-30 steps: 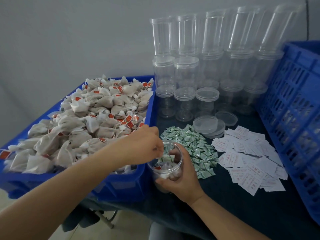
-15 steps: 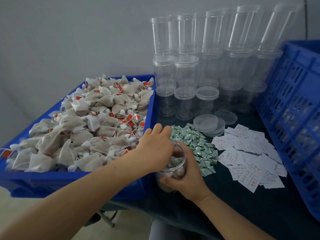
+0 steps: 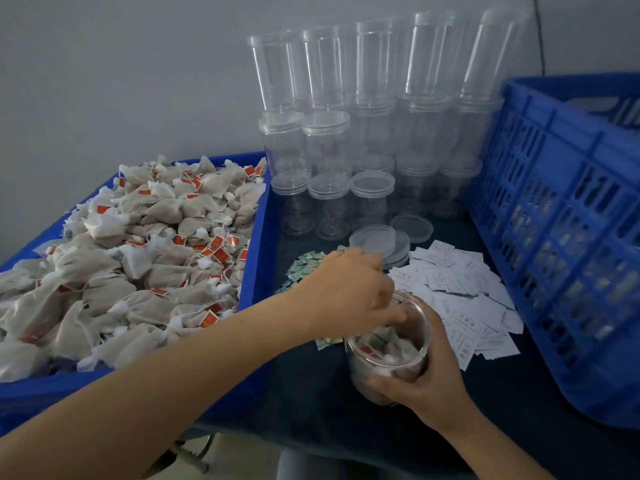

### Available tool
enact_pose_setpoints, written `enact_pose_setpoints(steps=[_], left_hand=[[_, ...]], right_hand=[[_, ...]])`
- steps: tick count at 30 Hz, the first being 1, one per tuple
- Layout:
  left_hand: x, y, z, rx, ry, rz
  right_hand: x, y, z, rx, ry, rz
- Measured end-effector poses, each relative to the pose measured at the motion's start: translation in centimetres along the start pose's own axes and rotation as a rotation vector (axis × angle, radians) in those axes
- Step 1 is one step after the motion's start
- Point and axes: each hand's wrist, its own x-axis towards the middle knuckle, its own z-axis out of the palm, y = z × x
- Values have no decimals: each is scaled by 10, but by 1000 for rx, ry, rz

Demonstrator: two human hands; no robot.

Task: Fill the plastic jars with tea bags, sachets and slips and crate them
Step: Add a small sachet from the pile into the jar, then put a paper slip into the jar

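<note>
Right hand (image 3: 420,372) grips the open jar (image 3: 389,344) low at 5 o'clock on the table (image 3: 311,393) — steadies it for loading. Left hand (image 3: 346,292) over the mouth, fingers curled in; probably pushing tea bags down — blurred. Sachets (image 3: 304,268) and slips (image 3: 460,296) just behind, within reach.

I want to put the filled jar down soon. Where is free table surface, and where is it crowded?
Bare dark table lies near the front edge, between the jar in the right hand and the blue crate. Behind, sachets, slips, lids and stacked empty jars crowd it.
</note>
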Motion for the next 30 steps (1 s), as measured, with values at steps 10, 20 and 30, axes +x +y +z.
enact_pose_setpoints(steps=[10, 20, 30], left_hand=[[83, -11, 52, -392, -74, -303], [115, -11, 97, -285, -196, -268], [114, -10, 101, -396, -61, -244]], right_hand=[[-25, 7, -44, -86, 145, 11], [-22, 7, -42, -16, 180, 2], [-21, 9, -43, -39, 172, 0]])
